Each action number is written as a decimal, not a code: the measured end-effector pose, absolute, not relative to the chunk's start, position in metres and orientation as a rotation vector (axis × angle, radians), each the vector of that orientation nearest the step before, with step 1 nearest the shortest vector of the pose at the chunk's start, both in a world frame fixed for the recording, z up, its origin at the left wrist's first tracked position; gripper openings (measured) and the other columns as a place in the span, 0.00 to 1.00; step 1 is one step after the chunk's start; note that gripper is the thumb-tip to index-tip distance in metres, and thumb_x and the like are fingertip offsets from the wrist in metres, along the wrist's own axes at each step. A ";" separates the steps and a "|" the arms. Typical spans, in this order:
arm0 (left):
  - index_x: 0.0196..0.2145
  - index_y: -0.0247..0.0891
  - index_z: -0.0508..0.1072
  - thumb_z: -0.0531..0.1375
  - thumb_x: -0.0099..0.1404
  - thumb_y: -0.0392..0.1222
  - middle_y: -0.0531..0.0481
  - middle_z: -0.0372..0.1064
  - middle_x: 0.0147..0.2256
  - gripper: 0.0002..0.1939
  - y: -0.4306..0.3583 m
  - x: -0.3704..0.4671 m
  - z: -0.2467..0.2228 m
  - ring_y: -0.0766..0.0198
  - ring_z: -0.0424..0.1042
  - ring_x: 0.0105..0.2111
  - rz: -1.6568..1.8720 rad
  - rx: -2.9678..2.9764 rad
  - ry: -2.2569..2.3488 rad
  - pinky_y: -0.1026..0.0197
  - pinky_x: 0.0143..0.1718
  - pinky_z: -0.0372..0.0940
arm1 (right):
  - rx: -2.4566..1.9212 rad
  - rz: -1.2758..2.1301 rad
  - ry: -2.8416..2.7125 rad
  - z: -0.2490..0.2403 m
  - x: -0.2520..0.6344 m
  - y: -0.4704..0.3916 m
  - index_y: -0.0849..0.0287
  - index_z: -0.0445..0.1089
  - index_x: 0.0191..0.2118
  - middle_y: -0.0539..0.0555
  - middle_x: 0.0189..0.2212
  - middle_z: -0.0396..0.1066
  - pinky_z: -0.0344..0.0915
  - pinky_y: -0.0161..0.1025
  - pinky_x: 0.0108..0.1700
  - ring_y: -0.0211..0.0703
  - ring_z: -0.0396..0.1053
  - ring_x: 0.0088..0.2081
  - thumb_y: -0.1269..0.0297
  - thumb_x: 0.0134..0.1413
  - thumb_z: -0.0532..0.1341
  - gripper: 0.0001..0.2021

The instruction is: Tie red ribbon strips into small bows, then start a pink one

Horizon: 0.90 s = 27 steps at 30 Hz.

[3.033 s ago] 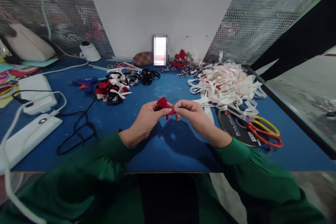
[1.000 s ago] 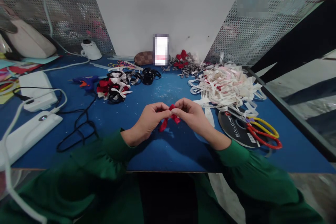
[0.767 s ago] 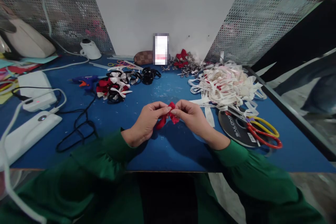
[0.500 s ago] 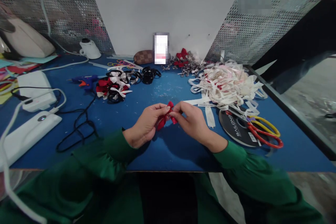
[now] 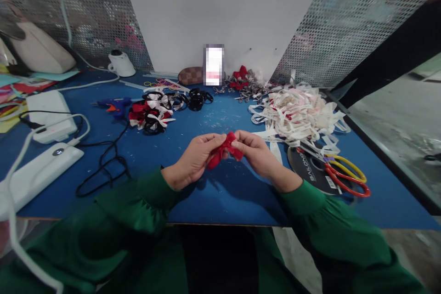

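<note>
A red fabric bow point(image 5: 228, 145) is held between my two hands above the front middle of the blue table point(image 5: 206, 197). My left hand point(image 5: 198, 158) pinches its left part with thumb and fingers. On the other side, my right hand point(image 5: 257, 154) grips the right part, thumb on top. The fingers cover some of the bow. Just behind my right hand lies a heap of white ribbons point(image 5: 296, 112). Red, white and black bow hair ties point(image 5: 151, 112) sit in a pile beyond my left hand.
Scissors point(image 5: 347, 174) with red and yellow handles rest on a black ribbon spool point(image 5: 310, 172) at right. A blue glue gun point(image 5: 117, 106), black cord and white power strip point(image 5: 41, 174) are at left. A phone point(image 5: 214, 64) stands at the back beside metal clips point(image 5: 250, 85).
My hands have shifted slightly apart, and the red bow is spread wider, with more of it showing. The camera view has moved a little.
</note>
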<state>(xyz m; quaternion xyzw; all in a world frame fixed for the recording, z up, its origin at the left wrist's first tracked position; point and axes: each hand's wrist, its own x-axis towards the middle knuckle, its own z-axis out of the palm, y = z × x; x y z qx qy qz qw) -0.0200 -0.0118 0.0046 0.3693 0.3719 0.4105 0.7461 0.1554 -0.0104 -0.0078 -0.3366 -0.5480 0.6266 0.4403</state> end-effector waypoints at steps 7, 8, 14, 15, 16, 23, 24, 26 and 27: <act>0.28 0.35 0.76 0.70 0.55 0.45 0.52 0.71 0.23 0.12 -0.011 -0.020 0.004 0.71 0.67 0.21 0.957 0.891 0.918 0.68 0.21 0.60 | -1.022 1.306 -1.583 -0.008 0.152 -0.010 0.57 0.62 0.28 0.45 0.20 0.64 0.57 0.35 0.28 0.34 0.61 0.23 0.51 0.59 0.61 0.16; 0.28 0.35 0.76 0.70 0.55 0.45 0.53 0.70 0.23 0.11 -0.011 -0.020 0.004 0.72 0.65 0.20 0.976 0.886 0.928 0.69 0.20 0.59 | -1.042 1.280 -1.635 -0.008 0.151 -0.011 0.57 0.62 0.27 0.46 0.19 0.63 0.57 0.35 0.28 0.34 0.61 0.23 0.51 0.60 0.60 0.17; 0.26 0.34 0.76 0.73 0.49 0.41 0.53 0.70 0.23 0.11 -0.009 -0.019 0.004 0.73 0.66 0.21 0.974 0.748 0.936 0.69 0.23 0.61 | -1.008 1.090 -1.844 -0.002 0.153 -0.015 0.58 0.61 0.22 0.46 0.19 0.60 0.54 0.35 0.29 0.33 0.57 0.23 0.59 0.63 0.56 0.18; 0.25 0.33 0.76 0.73 0.48 0.40 0.53 0.71 0.23 0.11 -0.009 -0.019 0.004 0.73 0.67 0.22 0.957 0.714 0.934 0.69 0.25 0.62 | -0.986 1.070 -1.871 -0.002 0.153 -0.016 0.58 0.61 0.22 0.46 0.19 0.59 0.54 0.35 0.29 0.33 0.56 0.23 0.59 0.63 0.56 0.18; 0.25 0.33 0.77 0.73 0.47 0.40 0.53 0.71 0.23 0.11 -0.008 -0.019 0.005 0.73 0.67 0.22 0.939 0.690 0.932 0.69 0.26 0.63 | -0.977 1.068 -1.882 -0.001 0.153 -0.016 0.58 0.60 0.22 0.46 0.19 0.59 0.53 0.35 0.29 0.33 0.56 0.23 0.59 0.63 0.56 0.18; 0.28 0.33 0.78 0.72 0.50 0.42 0.53 0.71 0.24 0.11 -0.008 -0.019 0.007 0.73 0.65 0.21 1.015 0.937 1.005 0.68 0.25 0.61 | -1.019 1.210 -1.562 -0.006 0.150 -0.014 0.58 0.67 0.33 0.47 0.25 0.66 0.60 0.35 0.31 0.35 0.63 0.27 0.54 0.59 0.61 0.12; 0.29 0.33 0.78 0.72 0.51 0.43 0.53 0.71 0.23 0.12 -0.010 -0.019 0.007 0.73 0.65 0.21 1.011 0.982 1.029 0.68 0.25 0.60 | -1.027 1.202 -1.527 -0.006 0.150 -0.014 0.57 0.67 0.35 0.47 0.25 0.66 0.60 0.35 0.30 0.35 0.63 0.27 0.54 0.57 0.63 0.12; 0.32 0.34 0.77 0.72 0.50 0.43 0.53 0.72 0.24 0.14 -0.012 -0.018 0.007 0.72 0.66 0.21 0.989 1.014 1.042 0.67 0.25 0.61 | -1.065 1.145 -1.506 -0.007 0.149 -0.014 0.57 0.68 0.35 0.46 0.23 0.65 0.58 0.35 0.29 0.35 0.62 0.26 0.55 0.56 0.65 0.11; 0.34 0.34 0.76 0.73 0.50 0.43 0.53 0.72 0.25 0.15 -0.013 -0.018 0.007 0.71 0.67 0.22 0.983 1.002 1.029 0.67 0.26 0.62 | -1.092 1.101 -1.503 -0.006 0.149 -0.014 0.57 0.68 0.33 0.46 0.22 0.64 0.58 0.35 0.29 0.35 0.61 0.25 0.56 0.56 0.64 0.10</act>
